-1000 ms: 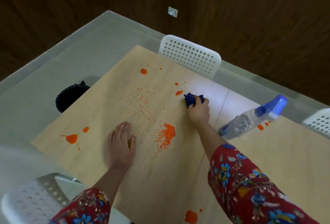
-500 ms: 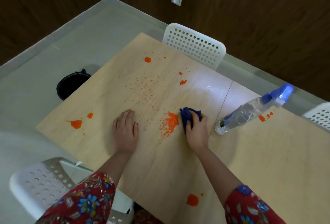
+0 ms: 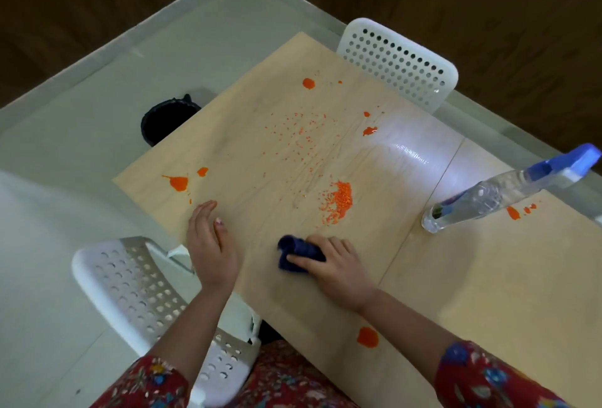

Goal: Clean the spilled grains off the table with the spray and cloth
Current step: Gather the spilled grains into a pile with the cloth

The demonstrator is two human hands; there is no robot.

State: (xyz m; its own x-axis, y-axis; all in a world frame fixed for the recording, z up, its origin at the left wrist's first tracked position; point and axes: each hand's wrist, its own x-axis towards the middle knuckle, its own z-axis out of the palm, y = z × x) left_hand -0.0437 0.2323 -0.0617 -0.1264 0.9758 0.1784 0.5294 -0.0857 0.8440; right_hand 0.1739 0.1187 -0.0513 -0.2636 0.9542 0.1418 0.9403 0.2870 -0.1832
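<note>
glossy wood table [image 3: 423, 293], plastic bottle [image 3: 482, 199].

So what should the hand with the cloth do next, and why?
Probably slide the cloth out past the heap of grains and drag it toward the near edge of the table. The right hand grips the cloth on the near side of the heap, and the left hand rests open at that edge, maybe ready to catch them.

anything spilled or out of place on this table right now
Yes: orange grains lie heaped in the middle of the table, with loose ones scattered beyond the heap and smaller orange clumps near its edges, one by the near edge. The right hand grips the blue cloth short of the heap.
</note>
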